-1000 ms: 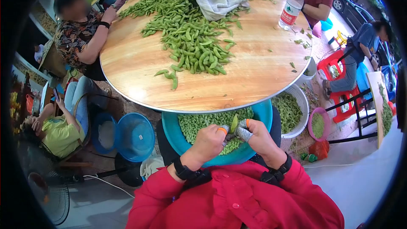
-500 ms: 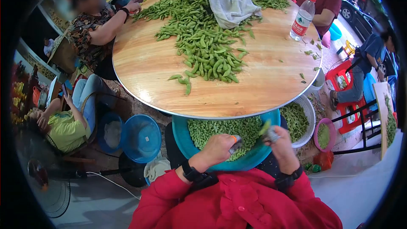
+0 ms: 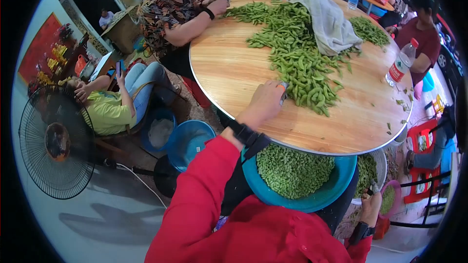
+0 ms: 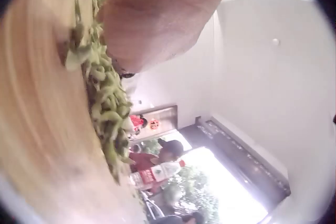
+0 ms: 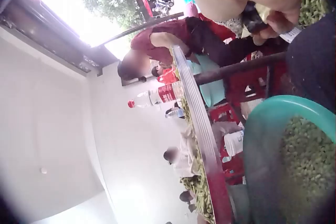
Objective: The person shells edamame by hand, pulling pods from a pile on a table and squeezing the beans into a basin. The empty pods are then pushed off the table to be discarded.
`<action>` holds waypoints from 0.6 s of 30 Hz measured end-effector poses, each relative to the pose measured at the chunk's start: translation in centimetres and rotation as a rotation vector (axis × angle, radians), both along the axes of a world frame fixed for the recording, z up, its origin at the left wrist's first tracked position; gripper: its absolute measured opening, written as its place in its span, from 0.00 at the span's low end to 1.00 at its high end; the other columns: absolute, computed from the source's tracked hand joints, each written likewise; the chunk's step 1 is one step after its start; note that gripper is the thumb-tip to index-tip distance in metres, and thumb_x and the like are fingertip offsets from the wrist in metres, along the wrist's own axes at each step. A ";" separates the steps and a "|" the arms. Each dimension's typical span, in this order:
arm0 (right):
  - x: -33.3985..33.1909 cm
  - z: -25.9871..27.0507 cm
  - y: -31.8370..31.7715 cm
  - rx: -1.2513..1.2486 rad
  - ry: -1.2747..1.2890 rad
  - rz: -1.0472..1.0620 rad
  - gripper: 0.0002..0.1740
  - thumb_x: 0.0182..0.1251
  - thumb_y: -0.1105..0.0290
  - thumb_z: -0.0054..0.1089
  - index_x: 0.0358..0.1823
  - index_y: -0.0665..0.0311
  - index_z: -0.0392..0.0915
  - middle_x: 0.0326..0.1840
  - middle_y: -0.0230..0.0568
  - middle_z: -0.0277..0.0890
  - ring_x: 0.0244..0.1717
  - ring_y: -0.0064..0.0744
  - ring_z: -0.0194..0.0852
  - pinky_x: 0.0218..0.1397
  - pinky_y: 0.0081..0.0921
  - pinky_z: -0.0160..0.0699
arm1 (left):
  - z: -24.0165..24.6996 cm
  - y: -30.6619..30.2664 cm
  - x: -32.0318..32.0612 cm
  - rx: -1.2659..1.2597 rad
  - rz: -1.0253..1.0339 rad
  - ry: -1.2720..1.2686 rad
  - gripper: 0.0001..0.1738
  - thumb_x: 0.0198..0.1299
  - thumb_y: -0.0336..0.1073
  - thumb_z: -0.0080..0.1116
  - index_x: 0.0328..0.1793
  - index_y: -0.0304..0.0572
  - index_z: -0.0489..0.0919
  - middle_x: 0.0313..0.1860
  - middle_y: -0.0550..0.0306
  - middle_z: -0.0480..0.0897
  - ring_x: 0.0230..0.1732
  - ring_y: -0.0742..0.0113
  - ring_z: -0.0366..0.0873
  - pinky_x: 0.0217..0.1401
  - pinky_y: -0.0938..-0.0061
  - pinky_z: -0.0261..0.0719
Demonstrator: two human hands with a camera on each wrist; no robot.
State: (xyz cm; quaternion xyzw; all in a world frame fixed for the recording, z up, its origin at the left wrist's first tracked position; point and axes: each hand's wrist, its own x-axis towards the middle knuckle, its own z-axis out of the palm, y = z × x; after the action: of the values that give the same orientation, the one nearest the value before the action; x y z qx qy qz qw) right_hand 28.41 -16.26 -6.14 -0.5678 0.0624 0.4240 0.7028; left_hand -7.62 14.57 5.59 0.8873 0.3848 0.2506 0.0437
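Observation:
My left hand (image 3: 279, 95) reaches over the round wooden table (image 3: 234, 73) to the near edge of a big pile of green bean pods (image 3: 297, 63). Its taped fingers curl down onto the pods; a hold on one is not visible. The left wrist view shows the palm (image 4: 157, 19) just above the pods (image 4: 107, 108). My right hand (image 3: 371, 198) hangs low at my right side beside a white bucket of pods (image 3: 366, 170). In the right wrist view its fingers (image 5: 257, 8) pinch a pale green pod shell. A teal basin (image 3: 312, 204) of shelled beans (image 3: 292, 170) sits on my lap.
A grey cloth (image 3: 331, 24) lies on the pile and a water bottle (image 3: 400, 65) stands at the table's right edge. A person in a patterned shirt (image 3: 170, 14) sits opposite. Blue buckets (image 3: 187, 141), a floor fan (image 3: 53, 141) and a pink bowl (image 3: 390, 198) surround me.
My hands have parted above the basin. The left hand went up and forward onto the table to the pod pile; the right hand dropped down to my right side by the bucket.

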 end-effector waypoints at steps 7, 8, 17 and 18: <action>-3.2 2.1 1.4 0.054 -0.235 0.164 0.04 0.60 0.69 0.50 0.35 0.60 0.70 0.25 0.31 0.69 0.20 0.20 0.64 0.18 0.12 0.58 | 1.8 1.3 0.1 -0.373 0.113 0.151 0.07 0.43 0.27 0.53 0.31 0.36 0.75 0.32 0.46 0.74 0.39 0.49 0.72 0.41 0.62 0.70; -3.7 2.4 1.6 0.078 -0.274 0.178 0.05 0.60 0.69 0.50 0.36 0.61 0.70 0.25 0.31 0.70 0.20 0.20 0.65 0.18 0.12 0.59 | 2.0 1.3 0.2 -0.491 0.149 0.131 0.06 0.43 0.27 0.54 0.31 0.37 0.76 0.32 0.47 0.74 0.39 0.49 0.72 0.41 0.62 0.70; -8.9 8.1 4.4 0.092 -0.807 0.613 0.08 0.58 0.70 0.54 0.34 0.69 0.75 0.26 0.32 0.74 0.28 0.19 0.68 0.32 0.15 0.67 | 4.5 -1.4 0.4 0.190 0.208 -0.147 0.08 0.45 0.27 0.54 0.35 0.36 0.75 0.25 0.51 0.78 0.26 0.56 0.76 0.28 0.67 0.73; -9.7 9.1 4.8 0.087 -0.853 0.694 0.09 0.58 0.71 0.54 0.36 0.70 0.76 0.28 0.33 0.75 0.29 0.20 0.69 0.34 0.16 0.68 | 4.0 -2.2 0.8 0.011 0.137 -0.370 0.08 0.48 0.26 0.53 0.36 0.35 0.75 0.25 0.53 0.78 0.26 0.62 0.76 0.28 0.71 0.72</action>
State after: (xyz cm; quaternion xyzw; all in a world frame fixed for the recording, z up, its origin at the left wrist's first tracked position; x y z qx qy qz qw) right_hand 18.70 -11.48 2.94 -0.6469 -0.4365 0.3653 0.5074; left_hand -6.78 12.33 9.63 0.7980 0.4281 0.4140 0.0916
